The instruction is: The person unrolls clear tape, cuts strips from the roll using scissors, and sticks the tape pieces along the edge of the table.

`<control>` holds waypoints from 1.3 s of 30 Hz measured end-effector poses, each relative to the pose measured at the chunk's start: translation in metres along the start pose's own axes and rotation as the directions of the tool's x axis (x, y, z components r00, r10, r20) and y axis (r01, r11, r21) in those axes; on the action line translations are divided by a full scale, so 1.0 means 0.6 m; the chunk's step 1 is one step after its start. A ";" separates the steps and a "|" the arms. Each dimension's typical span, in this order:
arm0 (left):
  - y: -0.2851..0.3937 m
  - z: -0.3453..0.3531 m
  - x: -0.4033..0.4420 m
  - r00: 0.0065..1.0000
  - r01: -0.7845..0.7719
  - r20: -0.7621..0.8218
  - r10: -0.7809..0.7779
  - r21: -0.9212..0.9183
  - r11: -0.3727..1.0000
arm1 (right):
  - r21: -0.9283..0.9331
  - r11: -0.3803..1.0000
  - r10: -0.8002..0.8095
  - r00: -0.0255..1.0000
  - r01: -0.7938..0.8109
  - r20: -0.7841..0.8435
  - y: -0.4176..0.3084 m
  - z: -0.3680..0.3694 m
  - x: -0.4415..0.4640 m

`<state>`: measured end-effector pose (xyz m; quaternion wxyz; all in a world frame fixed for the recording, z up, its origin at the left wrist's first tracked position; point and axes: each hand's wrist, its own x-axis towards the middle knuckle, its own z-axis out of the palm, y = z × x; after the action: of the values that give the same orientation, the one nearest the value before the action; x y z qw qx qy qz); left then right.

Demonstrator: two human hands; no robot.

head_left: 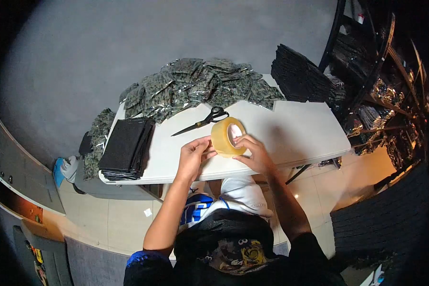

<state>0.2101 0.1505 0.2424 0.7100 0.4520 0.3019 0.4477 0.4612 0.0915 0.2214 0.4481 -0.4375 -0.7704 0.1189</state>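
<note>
While reaching over the near edge of a white table [300,131], facing a heap of camouflage packets [190,86], angling both forearms [167,212] inward. With the left hand [194,155] bunched (cannot tell whether pinching) and fingers of the right hand [256,155] hooked into the core, touching the left side and pinching the right rim of a yellowish tape roll [220,138], just this side of black scissors [206,121].

A black short-sleeved T-shirt [190,270] filled the lower middle of the frame, its printed graphic [238,256] mixing yellow, grey and white. The left sleeve [148,258] showed a bright blue patch near its hem; the right sleeve [311,252] looked plain black. White trousers [245,193] bore blue-and-white lettering [197,209]. Both hands [191,157] were bare.
</note>
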 end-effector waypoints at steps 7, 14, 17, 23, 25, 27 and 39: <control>-0.012 0.012 -0.013 0.994 -0.042 -0.093 0.049 0.077 0.996 | -0.081 0.997 0.014 0.999 -0.016 -0.031 -0.004 0.009 -0.002; -0.013 0.017 -0.018 0.990 -0.016 -0.140 0.032 0.109 0.994 | -0.091 0.993 0.071 0.995 -0.077 -0.067 -0.020 0.011 0.001; -0.014 0.019 -0.010 0.990 0.021 -0.137 -0.019 0.015 1.000 | -0.083 0.995 0.038 0.996 -0.045 -0.086 -0.019 0.012 0.001; -0.018 -0.001 0.016 0.988 0.155 -0.011 -0.156 -0.092 0.984 | -0.099 0.994 0.041 0.995 -0.050 -0.089 -0.020 0.012 0.001; -0.016 -0.003 0.018 0.985 0.173 0.023 -0.171 -0.091 0.981 | -0.077 0.995 0.062 0.994 -0.068 -0.087 -0.015 0.014 -0.001; -0.014 -0.006 0.021 0.983 0.179 0.058 -0.173 -0.105 0.978 | -0.061 0.995 0.071 0.995 -0.075 -0.071 -0.012 0.014 -0.003; -0.005 0.014 0.016 0.984 -0.019 0.179 -0.002 0.113 0.993 | -0.249 0.967 0.046 0.999 -0.049 -0.018 -0.015 0.011 0.001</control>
<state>0.2221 0.1555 0.2427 0.7052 0.5315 0.2602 0.3905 0.4507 0.0879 0.2231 0.3913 -0.5095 -0.7658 0.0292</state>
